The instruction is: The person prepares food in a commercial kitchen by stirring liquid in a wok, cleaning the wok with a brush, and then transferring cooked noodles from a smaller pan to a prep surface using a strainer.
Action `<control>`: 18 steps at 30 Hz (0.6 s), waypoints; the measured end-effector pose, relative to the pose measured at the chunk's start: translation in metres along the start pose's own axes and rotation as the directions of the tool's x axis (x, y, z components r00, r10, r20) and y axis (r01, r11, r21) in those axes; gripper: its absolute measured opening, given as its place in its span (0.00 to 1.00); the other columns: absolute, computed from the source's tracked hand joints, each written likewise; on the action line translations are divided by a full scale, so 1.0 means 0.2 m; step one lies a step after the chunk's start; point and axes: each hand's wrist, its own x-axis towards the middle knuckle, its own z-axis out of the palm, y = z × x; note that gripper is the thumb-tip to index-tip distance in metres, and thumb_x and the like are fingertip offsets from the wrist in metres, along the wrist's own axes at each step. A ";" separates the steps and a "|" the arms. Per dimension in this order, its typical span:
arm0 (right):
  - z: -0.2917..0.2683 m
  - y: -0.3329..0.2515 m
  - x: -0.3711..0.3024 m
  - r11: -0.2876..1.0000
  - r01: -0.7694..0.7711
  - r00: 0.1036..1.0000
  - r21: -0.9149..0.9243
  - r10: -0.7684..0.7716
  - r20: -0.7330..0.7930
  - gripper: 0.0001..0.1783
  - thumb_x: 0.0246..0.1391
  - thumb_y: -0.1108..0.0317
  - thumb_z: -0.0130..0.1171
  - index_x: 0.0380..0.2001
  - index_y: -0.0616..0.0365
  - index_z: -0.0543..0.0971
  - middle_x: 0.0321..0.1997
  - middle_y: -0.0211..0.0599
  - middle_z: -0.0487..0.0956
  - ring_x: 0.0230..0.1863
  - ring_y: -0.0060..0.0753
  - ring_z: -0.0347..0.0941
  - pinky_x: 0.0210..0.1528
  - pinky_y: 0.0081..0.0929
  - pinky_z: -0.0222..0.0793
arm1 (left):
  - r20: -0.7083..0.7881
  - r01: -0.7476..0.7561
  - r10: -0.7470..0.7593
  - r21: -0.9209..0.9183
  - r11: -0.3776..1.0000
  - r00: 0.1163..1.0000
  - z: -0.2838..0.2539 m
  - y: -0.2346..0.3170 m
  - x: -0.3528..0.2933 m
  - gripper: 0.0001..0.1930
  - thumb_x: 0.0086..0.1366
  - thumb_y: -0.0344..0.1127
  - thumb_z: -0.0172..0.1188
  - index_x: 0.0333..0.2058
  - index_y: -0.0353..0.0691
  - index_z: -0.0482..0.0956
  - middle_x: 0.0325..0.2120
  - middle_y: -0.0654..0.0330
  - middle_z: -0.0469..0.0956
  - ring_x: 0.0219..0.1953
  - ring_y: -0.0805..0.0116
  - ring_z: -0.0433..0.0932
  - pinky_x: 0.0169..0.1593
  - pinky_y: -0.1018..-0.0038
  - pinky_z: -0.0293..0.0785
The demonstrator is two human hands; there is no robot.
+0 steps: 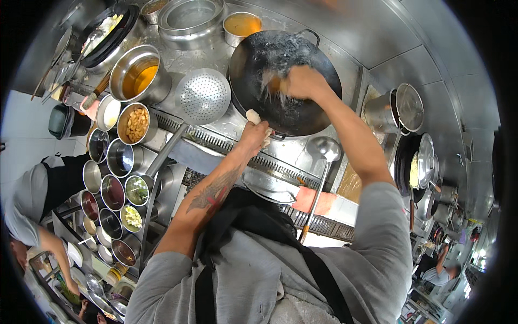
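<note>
A big dark wok (pixel 305 116) sits on the stove in front of me, with water splashing inside it. My left hand (pixel 254 136) is closed on a folded pale cloth (pixel 252 116) at the wok's near handle. Inside the wok, my right hand (pixel 305 82) is closed around what looks like a tan wok brush (pixel 275 85). Motion blurs that hand and the brush, so the bristles are unclear. Just left of the wok rests a perforated strainer (pixel 203 96), its long handle slanting toward me. A steel ladle (pixel 324 148) lies to the right of my left hand.
Pots of orange liquid (pixel 140 78) and a lidded-looking steel pot (pixel 191 21) stand at the back left. Several seasoning tins (pixel 113 191) fill a rack on the left. Another person (pixel 27 194) works beyond it. More pots (pixel 380 110) stand to the right.
</note>
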 end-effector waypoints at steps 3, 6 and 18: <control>0.05 0.13 0.12 0.985 -0.140 0.983 0.105 0.151 -0.105 0.20 0.47 0.54 0.59 0.36 0.58 0.84 0.37 0.55 0.81 0.41 0.55 0.79 0.44 0.43 0.76 | 0.055 0.007 -0.010 0.055 0.998 0.998 0.00 -0.03 -0.02 0.08 0.65 0.31 0.49 0.38 0.33 0.69 0.28 0.55 0.76 0.23 0.68 0.75 0.17 0.71 0.67; -0.10 -0.15 -0.10 0.984 0.173 0.979 -0.044 -0.167 0.120 0.21 0.48 0.53 0.58 0.36 0.60 0.84 0.37 0.56 0.81 0.41 0.56 0.79 0.46 0.43 0.75 | -0.053 -0.009 0.008 -0.033 0.999 0.999 -0.02 0.01 -0.01 0.08 0.64 0.32 0.52 0.32 0.32 0.71 0.22 0.58 0.75 0.16 0.70 0.70 0.14 0.72 0.62; 0.17 0.02 0.09 0.920 -0.254 0.934 0.297 0.314 -0.174 0.22 0.49 0.54 0.57 0.39 0.62 0.82 0.43 0.62 0.79 0.48 0.59 0.76 0.53 0.47 0.72 | 0.025 -0.039 0.038 0.025 0.999 0.999 0.03 -0.02 -0.02 0.07 0.66 0.33 0.50 0.33 0.35 0.72 0.24 0.56 0.76 0.18 0.70 0.72 0.17 0.73 0.65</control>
